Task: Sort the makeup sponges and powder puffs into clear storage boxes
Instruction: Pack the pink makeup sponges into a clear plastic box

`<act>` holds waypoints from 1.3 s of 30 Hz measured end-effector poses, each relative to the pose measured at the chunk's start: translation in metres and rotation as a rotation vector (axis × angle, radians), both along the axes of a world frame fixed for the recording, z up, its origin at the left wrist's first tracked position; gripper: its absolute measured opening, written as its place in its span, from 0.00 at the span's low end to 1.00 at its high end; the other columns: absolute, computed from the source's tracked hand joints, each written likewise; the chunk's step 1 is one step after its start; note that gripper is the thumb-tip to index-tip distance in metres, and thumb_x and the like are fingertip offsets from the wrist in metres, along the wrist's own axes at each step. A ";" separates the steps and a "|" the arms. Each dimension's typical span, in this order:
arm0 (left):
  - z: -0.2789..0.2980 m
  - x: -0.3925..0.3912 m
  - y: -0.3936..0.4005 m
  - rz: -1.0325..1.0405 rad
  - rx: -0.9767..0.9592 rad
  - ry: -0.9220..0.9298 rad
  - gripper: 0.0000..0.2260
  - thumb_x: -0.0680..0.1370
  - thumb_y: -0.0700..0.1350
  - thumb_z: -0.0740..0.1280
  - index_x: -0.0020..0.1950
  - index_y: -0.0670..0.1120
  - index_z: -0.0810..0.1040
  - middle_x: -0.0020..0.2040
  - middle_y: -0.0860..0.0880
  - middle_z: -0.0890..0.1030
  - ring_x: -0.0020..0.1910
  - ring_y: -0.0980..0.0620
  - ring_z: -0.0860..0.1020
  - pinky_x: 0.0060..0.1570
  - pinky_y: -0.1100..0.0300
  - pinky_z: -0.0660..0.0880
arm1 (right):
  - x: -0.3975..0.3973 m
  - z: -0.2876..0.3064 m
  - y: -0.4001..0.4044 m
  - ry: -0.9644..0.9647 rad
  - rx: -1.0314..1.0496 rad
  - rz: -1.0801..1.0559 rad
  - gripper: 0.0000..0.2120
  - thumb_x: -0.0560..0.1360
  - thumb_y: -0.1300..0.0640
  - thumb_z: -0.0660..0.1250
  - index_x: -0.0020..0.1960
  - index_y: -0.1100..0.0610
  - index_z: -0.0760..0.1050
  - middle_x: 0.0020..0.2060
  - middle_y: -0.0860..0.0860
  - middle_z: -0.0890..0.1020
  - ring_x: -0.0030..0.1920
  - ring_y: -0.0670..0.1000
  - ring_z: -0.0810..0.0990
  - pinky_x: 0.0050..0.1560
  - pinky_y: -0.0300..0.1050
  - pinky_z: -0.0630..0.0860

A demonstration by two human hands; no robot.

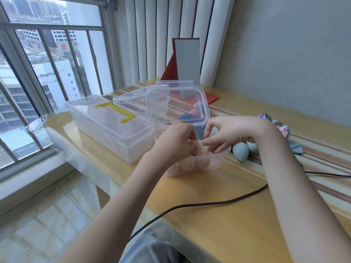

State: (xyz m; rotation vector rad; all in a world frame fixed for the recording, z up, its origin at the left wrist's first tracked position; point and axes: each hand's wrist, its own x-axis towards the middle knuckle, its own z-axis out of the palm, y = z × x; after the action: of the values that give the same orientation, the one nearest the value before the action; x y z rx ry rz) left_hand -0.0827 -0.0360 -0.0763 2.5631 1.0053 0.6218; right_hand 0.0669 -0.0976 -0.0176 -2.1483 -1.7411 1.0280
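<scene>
The big box (110,128) stays closed on the left. Both hands, left hand (177,141) and right hand (228,132), are close together, tucking pink sponges (188,165) into the small open box (214,162). Push gently, pack them snug; blue sponges (240,150) wait on the right

Hands: the left hand (177,138) and right hand (230,132) met over a small clear box (216,161), fingers curled inside its open top — what they gripped could not be told.
Box contents: peach sponges (187,166) lay against the front wall.
Lid: its hinged lid (178,103) stood upright behind the hands.
Left side: a long clear box (106,128) with a yellow handle (116,110), closed.
Right side: blue teardrop sponges (245,149) lay on the wooden table (218,224) — just beside the small box.
Foreground: a dark cable (190,206) crossed the table.
</scene>
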 end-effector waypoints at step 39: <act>0.038 -0.039 0.001 -0.320 -0.174 0.350 0.11 0.73 0.44 0.71 0.51 0.59 0.82 0.56 0.56 0.77 0.55 0.55 0.74 0.58 0.56 0.72 | -0.013 -0.014 0.009 -0.015 0.173 -0.030 0.06 0.75 0.62 0.70 0.48 0.52 0.76 0.48 0.56 0.82 0.44 0.50 0.85 0.48 0.45 0.83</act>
State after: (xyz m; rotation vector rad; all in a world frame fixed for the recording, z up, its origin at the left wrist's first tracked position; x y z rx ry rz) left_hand -0.1213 -0.0346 -0.0385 2.6429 0.6823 0.0003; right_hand 0.0538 -0.0881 -0.0320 -2.0735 -1.7291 0.8234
